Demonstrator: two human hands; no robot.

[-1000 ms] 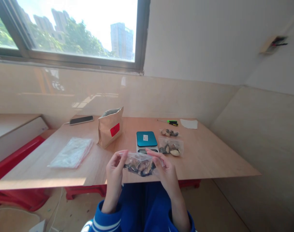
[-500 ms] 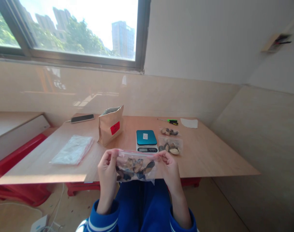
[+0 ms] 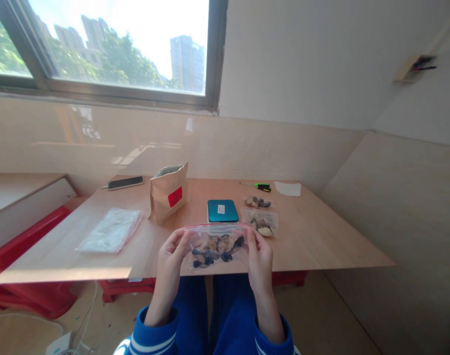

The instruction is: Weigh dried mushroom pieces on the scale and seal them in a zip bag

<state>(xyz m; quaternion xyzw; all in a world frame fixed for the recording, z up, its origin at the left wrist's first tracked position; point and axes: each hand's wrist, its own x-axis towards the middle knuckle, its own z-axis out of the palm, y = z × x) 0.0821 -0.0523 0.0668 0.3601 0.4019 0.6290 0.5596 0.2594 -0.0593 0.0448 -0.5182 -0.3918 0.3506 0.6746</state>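
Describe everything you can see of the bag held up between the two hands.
The bag is clear, thin and plastic-looking, with a pinkish-red line along its top edge and whitish strips just below. Inside, dark and brownish dried-looking pieces lie scattered, mostly in the middle and lower part. It is stretched wide in front of the scale, above the table's near edge, its upper left corner pinched by the left hand, its upper right by the right hand. Whether it is sealed, I cannot tell.

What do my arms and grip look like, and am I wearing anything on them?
Your left sleeve and right sleeve are blue, with white stripes near the cuffs. The left grip and right grip have no gloves, and no watch or ring shows.
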